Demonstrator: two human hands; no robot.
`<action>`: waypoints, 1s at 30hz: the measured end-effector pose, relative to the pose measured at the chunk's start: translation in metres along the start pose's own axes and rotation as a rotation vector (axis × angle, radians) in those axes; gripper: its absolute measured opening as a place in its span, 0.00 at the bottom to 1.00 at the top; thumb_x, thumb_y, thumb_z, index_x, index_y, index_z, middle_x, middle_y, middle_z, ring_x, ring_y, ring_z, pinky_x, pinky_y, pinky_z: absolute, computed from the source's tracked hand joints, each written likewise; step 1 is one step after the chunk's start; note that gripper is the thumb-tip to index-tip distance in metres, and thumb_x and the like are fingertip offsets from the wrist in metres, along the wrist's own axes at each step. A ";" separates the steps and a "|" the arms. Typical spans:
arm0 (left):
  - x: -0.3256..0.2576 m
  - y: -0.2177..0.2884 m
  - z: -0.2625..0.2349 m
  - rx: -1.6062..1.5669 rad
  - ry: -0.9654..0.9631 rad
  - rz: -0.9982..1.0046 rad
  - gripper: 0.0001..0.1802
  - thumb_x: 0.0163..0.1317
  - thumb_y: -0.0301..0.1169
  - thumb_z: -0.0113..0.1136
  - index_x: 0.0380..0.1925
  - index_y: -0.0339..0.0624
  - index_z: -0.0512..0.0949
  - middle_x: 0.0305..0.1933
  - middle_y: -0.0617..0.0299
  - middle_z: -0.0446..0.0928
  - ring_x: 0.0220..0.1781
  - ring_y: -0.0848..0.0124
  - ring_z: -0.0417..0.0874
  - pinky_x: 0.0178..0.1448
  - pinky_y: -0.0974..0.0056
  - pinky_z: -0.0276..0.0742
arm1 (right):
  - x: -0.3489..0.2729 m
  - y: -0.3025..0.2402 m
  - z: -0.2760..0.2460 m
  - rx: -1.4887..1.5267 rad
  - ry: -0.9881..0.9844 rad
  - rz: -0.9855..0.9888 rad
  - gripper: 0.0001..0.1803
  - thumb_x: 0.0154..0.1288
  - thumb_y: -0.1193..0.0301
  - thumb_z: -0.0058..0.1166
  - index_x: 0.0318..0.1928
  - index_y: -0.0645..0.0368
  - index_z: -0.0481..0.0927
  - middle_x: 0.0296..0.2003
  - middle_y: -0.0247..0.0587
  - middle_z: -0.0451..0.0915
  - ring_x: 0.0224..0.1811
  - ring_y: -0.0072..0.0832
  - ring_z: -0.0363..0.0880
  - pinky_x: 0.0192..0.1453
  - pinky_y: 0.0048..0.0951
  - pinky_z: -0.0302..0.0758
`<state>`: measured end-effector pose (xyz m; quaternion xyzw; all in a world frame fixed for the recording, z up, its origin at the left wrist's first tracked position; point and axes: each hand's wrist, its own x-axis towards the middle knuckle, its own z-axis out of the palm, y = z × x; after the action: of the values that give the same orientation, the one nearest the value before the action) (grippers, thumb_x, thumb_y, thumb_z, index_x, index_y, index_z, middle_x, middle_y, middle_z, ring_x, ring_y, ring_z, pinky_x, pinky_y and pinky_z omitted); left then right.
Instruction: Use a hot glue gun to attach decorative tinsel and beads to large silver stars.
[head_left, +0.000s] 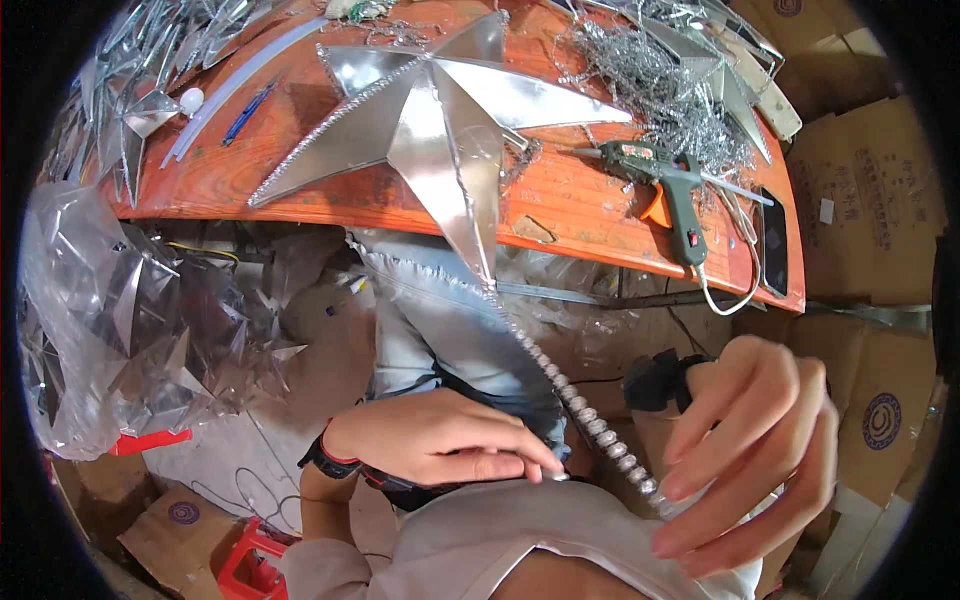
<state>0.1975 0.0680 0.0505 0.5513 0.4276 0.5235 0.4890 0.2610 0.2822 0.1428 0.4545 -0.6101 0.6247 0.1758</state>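
Observation:
A large silver five-pointed star (pixel 440 130) lies on the orange wooden table, one point reaching past the near edge. A strand of rhinestone trim (pixel 600 432) runs from that point down toward me, stretched at a slant. My right hand (pixel 760 450) is raised at the lower right, its curled fingers closing on the strand's near end; the exact grip is partly hidden. My left hand (pixel 460 440) rests low in front of my shirt, its fingers stretched out to the right and apart from the strand. A small pale spot at its fingertips is too small to name.
A green glue gun (pixel 660 180) with an orange trigger lies right of the star, its white cord hanging over the edge beside a phone (pixel 774 245). Silver tinsel (pixel 650 80) is heaped behind. Clear bags of stars (pixel 110 320) hang at left; cardboard boxes (pixel 860 200) stand right.

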 end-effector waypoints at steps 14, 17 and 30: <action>-0.040 0.052 -0.041 0.673 0.817 0.246 0.12 0.54 0.26 0.55 0.37 0.33 0.80 0.31 0.56 0.79 0.31 0.66 0.78 0.36 0.66 0.71 | 0.064 0.040 -0.050 -0.424 0.196 0.080 0.08 0.62 0.76 0.46 0.41 0.65 0.70 0.34 0.50 0.77 0.31 0.32 0.72 0.34 0.27 0.69; -0.043 0.073 -0.057 0.980 0.931 0.297 0.14 0.56 0.30 0.54 0.38 0.31 0.79 0.35 0.53 0.77 0.35 0.62 0.77 0.40 0.64 0.71 | 0.078 0.064 -0.044 -0.567 0.352 0.265 0.07 0.62 0.77 0.47 0.40 0.65 0.73 0.40 0.51 0.78 0.36 0.27 0.75 0.39 0.25 0.70; -0.025 0.083 -0.100 1.254 0.963 0.093 0.15 0.53 0.21 0.55 0.43 0.41 0.79 0.53 0.53 0.69 0.54 0.60 0.73 0.57 0.58 0.70 | 0.075 0.129 -0.044 -0.406 0.149 0.640 0.07 0.64 0.72 0.53 0.41 0.60 0.73 0.32 0.29 0.76 0.31 0.11 0.72 0.29 0.13 0.68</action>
<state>0.0922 0.0396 0.1253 0.4543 0.7840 0.3856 -0.1740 0.1060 0.2730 0.1303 0.1503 -0.8180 0.5457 0.1025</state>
